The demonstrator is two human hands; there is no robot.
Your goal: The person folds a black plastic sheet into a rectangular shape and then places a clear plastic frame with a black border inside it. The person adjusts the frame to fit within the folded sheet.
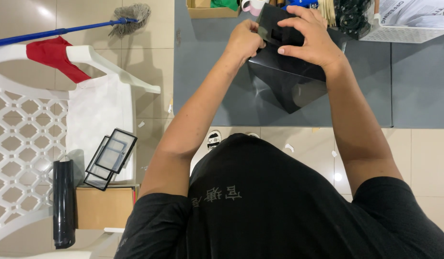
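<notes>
Both hands grip a glossy black box (286, 72) over the grey table (207, 72). The left hand (243, 41) pinches its near-left edge. The right hand (310, 38) spreads across its flap.

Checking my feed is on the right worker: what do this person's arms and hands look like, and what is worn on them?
Both arms are bare from the short sleeves of a black T-shirt down. The left hand and right hand wear no gloves; no watch, ring or bracelet shows.

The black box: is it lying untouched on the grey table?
No, both the left hand and the right hand grip the black box above the grey table.
</notes>
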